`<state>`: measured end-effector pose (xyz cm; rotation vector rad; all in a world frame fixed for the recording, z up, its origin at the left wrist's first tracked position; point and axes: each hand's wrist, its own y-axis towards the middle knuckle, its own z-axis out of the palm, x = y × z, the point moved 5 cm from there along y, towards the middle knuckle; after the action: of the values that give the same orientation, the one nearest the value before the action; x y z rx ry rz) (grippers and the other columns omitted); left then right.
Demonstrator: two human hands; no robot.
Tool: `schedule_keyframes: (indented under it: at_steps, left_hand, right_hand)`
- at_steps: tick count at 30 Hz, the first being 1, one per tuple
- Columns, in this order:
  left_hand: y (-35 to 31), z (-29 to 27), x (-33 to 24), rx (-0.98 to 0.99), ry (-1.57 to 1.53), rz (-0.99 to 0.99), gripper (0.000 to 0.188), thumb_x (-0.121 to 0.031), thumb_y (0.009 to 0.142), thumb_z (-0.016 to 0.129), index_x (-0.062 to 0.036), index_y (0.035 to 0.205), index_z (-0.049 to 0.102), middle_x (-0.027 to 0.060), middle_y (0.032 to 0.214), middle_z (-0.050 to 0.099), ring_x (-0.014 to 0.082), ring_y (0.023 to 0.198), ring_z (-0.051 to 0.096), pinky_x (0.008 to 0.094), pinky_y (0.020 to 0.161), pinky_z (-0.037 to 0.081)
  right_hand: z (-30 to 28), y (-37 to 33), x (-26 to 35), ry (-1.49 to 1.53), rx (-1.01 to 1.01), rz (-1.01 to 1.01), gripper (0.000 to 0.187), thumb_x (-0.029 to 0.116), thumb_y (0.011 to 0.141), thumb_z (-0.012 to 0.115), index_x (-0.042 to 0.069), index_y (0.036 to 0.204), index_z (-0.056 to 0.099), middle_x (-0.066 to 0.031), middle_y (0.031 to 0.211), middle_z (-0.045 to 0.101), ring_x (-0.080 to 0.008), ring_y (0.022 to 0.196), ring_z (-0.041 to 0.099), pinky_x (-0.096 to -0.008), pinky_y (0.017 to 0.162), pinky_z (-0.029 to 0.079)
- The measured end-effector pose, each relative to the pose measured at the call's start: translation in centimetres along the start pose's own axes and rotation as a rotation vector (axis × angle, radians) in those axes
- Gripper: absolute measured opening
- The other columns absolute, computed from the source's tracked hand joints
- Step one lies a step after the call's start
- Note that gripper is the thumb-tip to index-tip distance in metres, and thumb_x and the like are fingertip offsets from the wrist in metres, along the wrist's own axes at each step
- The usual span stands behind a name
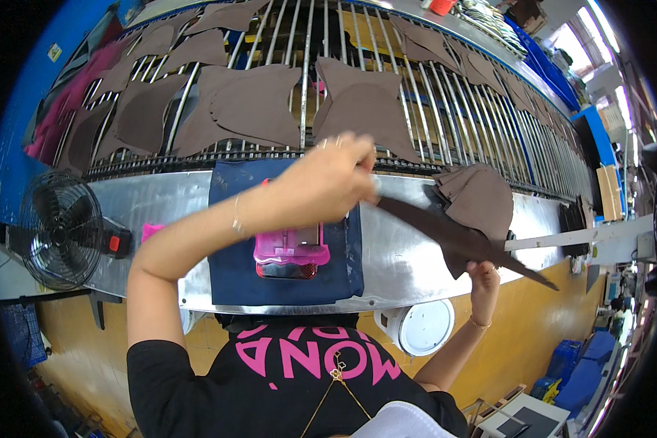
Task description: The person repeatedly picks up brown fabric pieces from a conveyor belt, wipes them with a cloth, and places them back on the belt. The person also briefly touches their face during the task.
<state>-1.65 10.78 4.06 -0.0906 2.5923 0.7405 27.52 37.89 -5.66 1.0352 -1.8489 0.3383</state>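
Observation:
A dark brown sheet piece (434, 226), seen nearly edge-on, stretches between my hands above the metal table. My left hand (339, 175) is closed and slightly blurred, reaching across to the piece's left end near the rack's front edge. Lower down, my right hand (483, 279) pinches the piece's near edge between thumb and fingers. Behind it lies a fanned stack of brown cut pieces (482, 193), partly covered by the held one. Under my left forearm a pink box-like holder (292, 255) sits on a dark blue mat (233, 281); my arm hides part of it.
Beyond the metal table (401, 281) runs a rack of metal bars (452, 109) with several brown pieces (369, 109) laid on it. A black fan (60, 230) stands at the left. A white arm-like bar (580, 235) juts in from the right. A white-lidded bucket (425, 328) is below the table edge.

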Motion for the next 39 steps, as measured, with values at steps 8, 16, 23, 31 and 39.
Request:
schedule_keyframes:
  at_steps: [8,16,23,31,39]
  left_hand:
    - [14.3,-7.4,-2.0,-0.406,0.490,0.299,0.027,-0.020,0.078,0.066,-0.0075,0.101,0.061,0.0149,0.113,0.047,0.0322,0.108,0.046,0.0409,0.093,0.038]
    - [14.3,-3.1,-1.1,-0.305,0.818,0.522,0.012,-0.012,0.074,0.060,-0.0159,0.082,0.067,0.0035,0.115,0.054,0.0246,0.114,0.045,0.0448,0.094,0.035]
    - [5.1,-8.0,-5.7,0.547,-0.082,0.133,0.033,-0.019,0.078,0.067,-0.0095,0.109,0.063,0.0108,0.119,0.054,0.0285,0.109,0.054,0.0424,0.094,0.042]
    - [-10.8,-14.2,-17.0,0.873,-0.776,0.655,0.033,-0.025,0.085,0.051,-0.0097,0.113,0.061,0.0107,0.120,0.057,0.0267,0.114,0.051,0.0477,0.091,0.042]
    - [-13.2,-15.1,-17.7,0.714,-0.772,0.785,0.040,-0.027,0.087,0.043,-0.0144,0.123,0.055,0.0075,0.129,0.053,0.0277,0.124,0.043,0.0548,0.093,0.038]
  right_hand:
    - [-1.2,6.4,12.2,-0.011,-0.556,-0.378,0.062,0.036,0.086,0.065,0.001,0.133,0.044,-0.0088,0.120,0.058,-0.0167,0.100,0.052,-0.0321,0.082,0.043]
    - [14.2,17.0,11.5,-0.265,0.083,0.056,0.031,0.026,0.093,0.059,-0.005,0.098,0.058,-0.0145,0.067,0.063,-0.0268,0.057,0.066,-0.0338,0.049,0.048]
    - [22.2,19.6,-0.5,0.952,-0.023,0.386,0.020,0.006,0.098,0.041,-0.005,0.114,0.038,-0.0215,0.105,0.057,-0.0331,0.085,0.068,-0.0358,0.066,0.060]
    - [30.8,23.4,-3.9,1.440,-0.088,0.531,0.023,-0.006,0.094,0.030,-0.006,0.118,0.029,-0.0262,0.113,0.048,-0.0377,0.095,0.064,-0.0405,0.071,0.061]
    - [30.4,22.8,-1.6,1.243,0.039,0.665,0.039,0.042,0.090,0.061,0.004,0.082,0.056,-0.0052,0.066,0.062,-0.0099,0.051,0.058,-0.0204,0.045,0.048]
